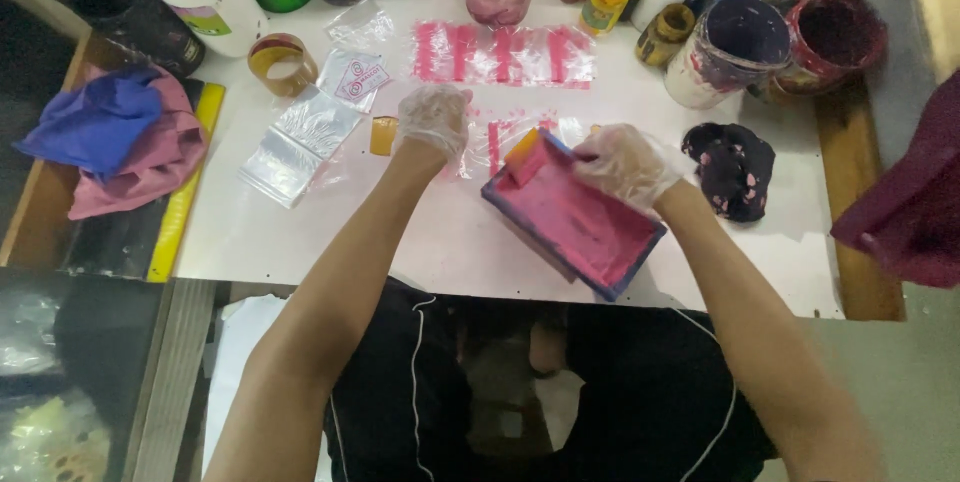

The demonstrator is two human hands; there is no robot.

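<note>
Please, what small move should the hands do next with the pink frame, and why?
Probably lower the printing frame flat onto the white table. It is tilted, its far edge raised by the right hand, while the left hand presses the clear plastic bag beside it. A pink-stained scraper already rests inside the frame.

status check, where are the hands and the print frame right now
Left hand gloved, pressing clear bags flat. Right hand gripping pink-inked screen frame, tilted on white table. Stained black rag beside it, apart.
</note>
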